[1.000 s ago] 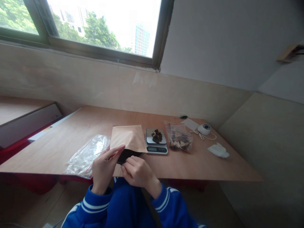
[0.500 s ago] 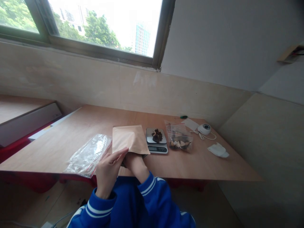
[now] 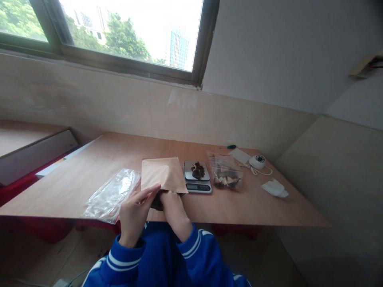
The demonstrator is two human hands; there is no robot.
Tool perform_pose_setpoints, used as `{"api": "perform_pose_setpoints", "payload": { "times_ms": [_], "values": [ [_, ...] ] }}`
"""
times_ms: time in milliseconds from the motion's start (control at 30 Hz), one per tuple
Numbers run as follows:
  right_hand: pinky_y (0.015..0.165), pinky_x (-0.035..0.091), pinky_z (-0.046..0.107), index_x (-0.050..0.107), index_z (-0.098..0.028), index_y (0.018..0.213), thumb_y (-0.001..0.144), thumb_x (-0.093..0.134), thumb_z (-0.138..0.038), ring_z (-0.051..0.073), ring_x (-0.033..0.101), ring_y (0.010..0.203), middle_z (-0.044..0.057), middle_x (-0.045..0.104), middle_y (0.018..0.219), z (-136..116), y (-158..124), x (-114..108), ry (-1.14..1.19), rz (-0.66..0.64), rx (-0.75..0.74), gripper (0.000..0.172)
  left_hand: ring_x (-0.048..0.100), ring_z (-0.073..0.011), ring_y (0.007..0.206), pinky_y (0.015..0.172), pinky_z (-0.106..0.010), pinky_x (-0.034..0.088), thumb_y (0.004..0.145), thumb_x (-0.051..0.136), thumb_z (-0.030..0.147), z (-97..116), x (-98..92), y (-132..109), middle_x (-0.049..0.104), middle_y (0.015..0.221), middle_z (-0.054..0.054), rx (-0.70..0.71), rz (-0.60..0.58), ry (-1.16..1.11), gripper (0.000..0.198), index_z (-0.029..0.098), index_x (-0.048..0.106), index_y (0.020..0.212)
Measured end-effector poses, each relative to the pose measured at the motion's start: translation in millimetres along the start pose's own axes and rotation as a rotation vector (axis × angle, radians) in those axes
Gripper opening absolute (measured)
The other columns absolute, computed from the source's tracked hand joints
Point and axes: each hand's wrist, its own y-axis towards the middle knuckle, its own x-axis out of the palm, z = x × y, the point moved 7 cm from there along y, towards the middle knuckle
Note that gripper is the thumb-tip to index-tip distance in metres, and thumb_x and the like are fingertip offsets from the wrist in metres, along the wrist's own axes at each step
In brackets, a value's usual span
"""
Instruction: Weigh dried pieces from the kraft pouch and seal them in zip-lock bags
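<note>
A tan paper pouch (image 3: 163, 173) lies near the table's front edge, its mouth towards me. My left hand (image 3: 134, 213) pinches the upper edge of that mouth between thumb and fingers. Inside the opening are the fingers of my right hand (image 3: 173, 211), hidden from view, so I cannot see whether they hold anything. Dark material shows at the mouth below the pouch's edge. Just right of the pouch, a kitchen scale (image 3: 198, 187) carries a small heap of dark dried pieces (image 3: 198, 170), which look like mushrooms.
Clear zip bags (image 3: 115, 193) lie flat on the left of the table (image 3: 239, 207). Filled zip bags (image 3: 228, 177) stand right of the scale. Farther right are a white dome camera (image 3: 257, 161) with its cable, a crumpled white tissue (image 3: 274, 188) and a green-handled tool (image 3: 231, 146).
My right hand has drawn slightly back towards me and to the right, with its fingers still in the pouch. My left hand keeps its pinch, and the pouch has barely moved.
</note>
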Motion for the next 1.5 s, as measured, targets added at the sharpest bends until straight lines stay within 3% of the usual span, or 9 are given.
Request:
{"api": "perform_pose_setpoints", "payload": {
  "times_ms": [100,433,567,700,833,967,1100,1300,1500],
  "values": [
    [0.078,0.053,0.030,0.065,-0.013,0.097,0.088,0.042,-0.002,0.022,0.067,0.086,0.012,0.069,0.095,-4,-20,-11,-0.077,-0.044,-0.014,0.027,0.066,-0.0148,0.065,0.059,-0.022,0.051,0.078,0.057,0.054,2,-2.2,3,0.072,0.075,0.001,-0.008,0.008,-0.008,0.034,0.029,0.075,0.092],
    [0.074,0.054,0.033,0.063,-0.015,0.100,0.087,0.050,-0.007,0.023,0.063,0.086,0.010,0.065,0.097,-5,-33,-21,-0.149,0.136,-0.107,0.020,0.067,-0.0144,0.067,0.061,-0.022,0.051,0.077,0.059,0.051,-1,-3.1,6,0.074,0.082,0.002,-0.031,0.006,-0.010,0.030,0.030,0.075,0.091],
    [0.082,0.053,0.029,0.066,-0.018,0.095,0.091,0.051,-0.018,0.019,0.061,0.095,0.009,0.063,0.102,-18,-48,-36,-0.013,0.338,-0.307,0.015,0.068,-0.0154,0.074,0.067,-0.023,0.051,0.078,0.058,0.050,-5,-8.7,11,0.074,0.086,0.002,-0.047,0.022,0.009,0.028,0.031,0.075,0.091],
    [0.088,0.051,0.025,0.064,-0.023,0.099,0.090,0.054,-0.021,0.015,0.060,0.099,0.006,0.062,0.104,-26,-79,-71,0.202,0.582,-0.461,0.014,0.067,-0.0154,0.073,0.067,-0.024,0.050,0.076,0.061,0.051,-13,-13.3,14,0.073,0.086,0.003,-0.084,0.025,0.005,0.028,0.033,0.074,0.092],
    [0.079,0.055,0.027,0.059,-0.025,0.107,0.086,0.061,-0.017,0.015,0.061,0.095,0.005,0.060,0.100,-12,-102,-105,0.344,0.822,-0.410,0.023,0.067,-0.0168,0.076,0.071,-0.025,0.050,0.075,0.063,0.053,-22,-21.9,17,0.073,0.085,0.002,-0.109,0.085,-0.009,0.029,0.032,0.075,0.091],
    [0.075,0.053,0.033,0.061,-0.024,0.095,0.084,0.063,-0.020,0.018,0.060,0.089,0.004,0.059,0.092,39,-102,-116,0.395,1.083,-0.143,0.012,0.067,-0.0181,0.078,0.074,-0.027,0.051,0.074,0.063,0.054,-30,-29.0,18,0.074,0.087,0.002,-0.103,0.100,-0.022,0.032,0.031,0.074,0.092],
    [0.081,0.046,0.036,0.062,-0.021,0.087,0.087,0.058,-0.031,0.020,0.056,0.089,0.004,0.061,0.087,89,-66,-100,0.340,0.888,0.111,0.011,0.067,-0.0190,0.079,0.076,-0.028,0.051,0.073,0.062,0.055,-33,-32.9,18,0.074,0.087,0.002,-0.098,0.109,-0.011,0.033,0.030,0.075,0.091],
    [0.082,0.035,0.038,0.068,-0.024,0.082,0.086,0.059,-0.032,0.025,0.049,0.095,0.006,0.061,0.093,124,-23,-66,-0.004,0.553,0.277,0.012,0.068,-0.0189,0.078,0.071,-0.027,0.052,0.076,0.060,0.051,-31,-29.5,14,0.074,0.087,0.002,-0.090,0.089,0.034,0.030,0.030,0.074,0.092],
    [0.080,0.036,0.037,0.068,-0.021,0.083,0.089,0.054,-0.029,0.024,0.048,0.094,0.008,0.057,0.098,129,-6,-51,-0.091,0.462,0.226,0.017,0.068,-0.0190,0.078,0.070,-0.026,0.052,0.076,0.060,0.050,-29,-29.8,13,0.074,0.086,0.002,-0.075,0.076,0.043,0.029,0.030,0.074,0.092]
  ]
}}
